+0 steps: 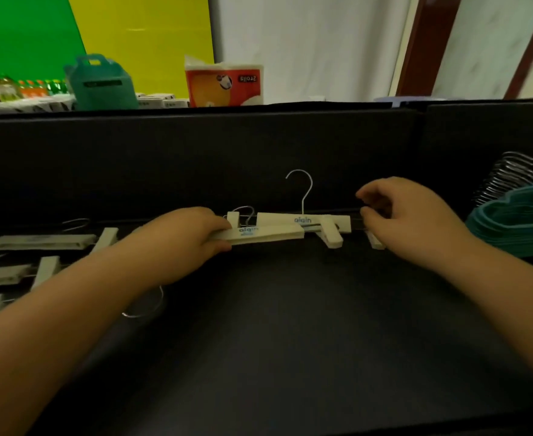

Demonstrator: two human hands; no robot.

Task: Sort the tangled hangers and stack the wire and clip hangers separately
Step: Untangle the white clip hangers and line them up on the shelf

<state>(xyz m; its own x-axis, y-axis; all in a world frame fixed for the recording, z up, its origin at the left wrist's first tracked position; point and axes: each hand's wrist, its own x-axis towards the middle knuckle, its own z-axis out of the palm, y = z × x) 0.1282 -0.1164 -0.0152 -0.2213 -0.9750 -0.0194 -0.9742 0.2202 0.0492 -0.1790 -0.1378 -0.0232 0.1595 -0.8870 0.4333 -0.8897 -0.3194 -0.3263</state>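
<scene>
My right hand point(406, 215) hides the white clip hanger's point(304, 220) far end — teal hanger stack point(517, 221) is cropped at the frame's edge.

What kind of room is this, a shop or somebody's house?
Probably a workroom set up for sorting, not a shop. A black table holds white clip hangers and a teal hanger stack, and bright green and yellow backdrops stand behind.

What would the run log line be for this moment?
left hand grips clip hanger | right hand pinches second hanger | teal stack right
</scene>
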